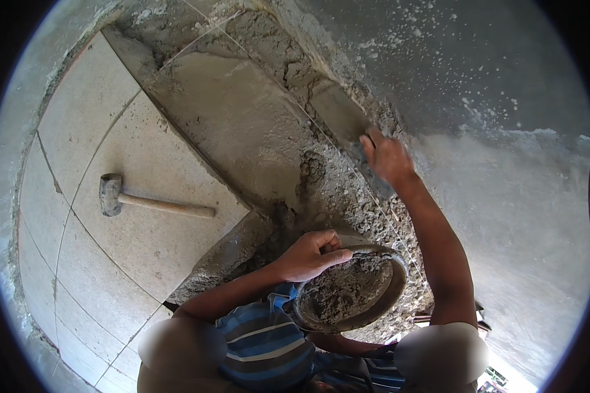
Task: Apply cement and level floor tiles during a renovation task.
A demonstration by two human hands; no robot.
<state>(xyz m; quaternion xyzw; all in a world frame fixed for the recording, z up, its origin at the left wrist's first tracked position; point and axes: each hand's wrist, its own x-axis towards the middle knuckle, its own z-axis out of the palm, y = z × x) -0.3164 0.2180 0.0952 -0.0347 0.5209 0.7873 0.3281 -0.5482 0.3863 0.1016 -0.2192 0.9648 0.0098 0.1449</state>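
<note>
My left hand (314,255) is closed on the near-left rim of a round, dark mortar bucket (403,283), its thumb over the edge. Crumbly grey mortar (347,288) lies inside the bucket, which is tilted in front of my body. Up and to the right, my right hand (388,158) grips a flat, long-bladed trowel (339,112); its handle is hidden by my fingers. The blade lies against the wet mortar strip (311,173) along the foot of the wall. A smooth bed of grey mortar (233,118) spreads left of the trowel.
A mallet (164,205) with a dark head and wooden handle lies on pale floor tiles (131,249) at the left. Thin white strings (321,131) stretch across the mortar beside the wall. The grey wall (498,190), spattered with mortar, rises at the right.
</note>
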